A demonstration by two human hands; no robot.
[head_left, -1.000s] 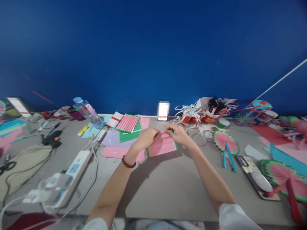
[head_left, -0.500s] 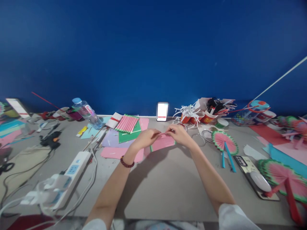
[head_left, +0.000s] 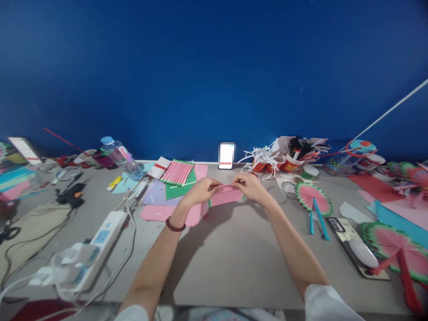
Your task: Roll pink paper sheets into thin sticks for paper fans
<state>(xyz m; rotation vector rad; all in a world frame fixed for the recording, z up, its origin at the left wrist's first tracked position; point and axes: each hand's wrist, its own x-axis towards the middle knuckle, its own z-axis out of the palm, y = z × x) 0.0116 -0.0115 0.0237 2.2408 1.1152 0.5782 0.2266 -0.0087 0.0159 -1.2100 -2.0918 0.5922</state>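
A pink sheet of paper (head_left: 226, 197) with green strips along its short ends is held between my two hands at mid-table. My left hand (head_left: 204, 191) pinches its upper edge on the left, and a beaded bracelet circles that wrist. At the upper right of the sheet, my right hand (head_left: 249, 187) grips the same edge with bent fingers. The top edge looks folded over. Left of my hands lies a pleated pink-and-green paper piece (head_left: 178, 173) on a green sheet (head_left: 174, 191), with a pink sheet (head_left: 160, 213) nearer me.
A tilted water bottle (head_left: 124, 158), a power strip (head_left: 103, 236) with cables and a glue gun (head_left: 71, 195) are on the left. A phone (head_left: 226, 156) stands against the blue wall. Rightward are cups of paper strips (head_left: 262, 158), watermelon-like fans (head_left: 314, 198) and a mouse (head_left: 363, 253).
Both hands and the pink paper have shifted very slightly; the paper's lower edge sits a little higher. Both hands keep their hold, and everything else stays in place.
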